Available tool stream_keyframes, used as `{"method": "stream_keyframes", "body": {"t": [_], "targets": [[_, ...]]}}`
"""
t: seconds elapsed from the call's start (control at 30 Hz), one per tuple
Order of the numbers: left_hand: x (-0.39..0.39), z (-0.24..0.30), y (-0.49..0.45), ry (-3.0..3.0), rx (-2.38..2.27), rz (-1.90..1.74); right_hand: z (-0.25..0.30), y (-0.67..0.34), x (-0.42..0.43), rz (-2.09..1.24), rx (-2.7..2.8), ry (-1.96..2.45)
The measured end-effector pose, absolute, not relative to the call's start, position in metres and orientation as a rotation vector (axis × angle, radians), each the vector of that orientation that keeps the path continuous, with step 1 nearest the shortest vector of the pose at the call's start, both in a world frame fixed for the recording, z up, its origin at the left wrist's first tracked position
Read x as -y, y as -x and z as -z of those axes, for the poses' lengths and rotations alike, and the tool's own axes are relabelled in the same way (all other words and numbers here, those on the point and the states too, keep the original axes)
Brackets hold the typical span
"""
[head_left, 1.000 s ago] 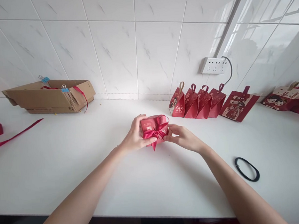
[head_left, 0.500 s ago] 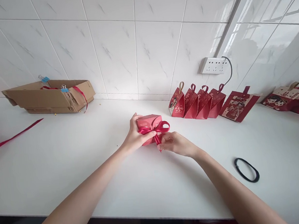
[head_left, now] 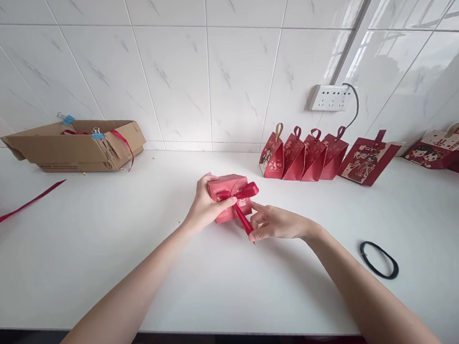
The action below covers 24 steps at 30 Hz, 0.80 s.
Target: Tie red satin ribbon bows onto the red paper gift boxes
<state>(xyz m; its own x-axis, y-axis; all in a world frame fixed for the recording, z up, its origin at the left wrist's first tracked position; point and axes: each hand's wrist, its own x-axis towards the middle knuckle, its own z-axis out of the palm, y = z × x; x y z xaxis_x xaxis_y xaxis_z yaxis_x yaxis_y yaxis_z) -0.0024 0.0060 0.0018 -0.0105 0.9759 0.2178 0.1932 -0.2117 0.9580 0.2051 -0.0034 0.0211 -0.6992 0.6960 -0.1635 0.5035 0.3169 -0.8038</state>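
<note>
Left hand [head_left: 206, 206], grip closed on red gift box [head_left: 226, 184], white lettering [head_left: 216, 191] illegible; right hand [head_left: 276, 224], grip pinching ribbon tail [head_left: 243, 221].

Left of and in front of the small red box [head_left: 231, 196], the white counter [head_left: 141, 265] lies bare to its near edge. Behind-right of the box a row of red gift bags [head_left: 304, 157] blocks the wall; a black loop [head_left: 379, 259] lies well right, a cardboard carton [head_left: 75, 148] and loose ribbon [head_left: 23, 204] well left.
</note>
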Motion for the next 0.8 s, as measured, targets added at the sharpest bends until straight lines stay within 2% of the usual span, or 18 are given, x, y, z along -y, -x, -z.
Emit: {"method": "stream_keyframes", "body": {"t": [0.23, 0.3, 0.4, 0.57, 0.67, 0.8], "targets": [[-0.007, -0.007, 0.004, -1.445, -1.287, -1.268, -0.047, -0.214, 0.019, -0.941, 2.089, 1.505], [-0.005, -0.008, 0.002, -1.414, -1.281, -1.281, -0.047, -0.204, 0.030, -1.111, 2.124, 1.404], [0.000, -0.010, -0.004, -1.357, -1.316, -1.310, -0.032, -0.177, 0.043, -1.615, 2.129, 1.228], [0.008, -0.014, -0.013, -1.354, -1.410, -1.318, 0.006, -0.130, 0.048, -2.082, 1.520, 1.066], [0.009, -0.015, -0.016, -1.332, -1.446, -1.314, 0.014, -0.115, 0.048, -2.197, 1.135, 0.905], [0.011, -0.019, -0.017, -1.267, -1.424, -1.263, 0.014, -0.109, 0.053, -2.236, 0.893, 0.783]]}}
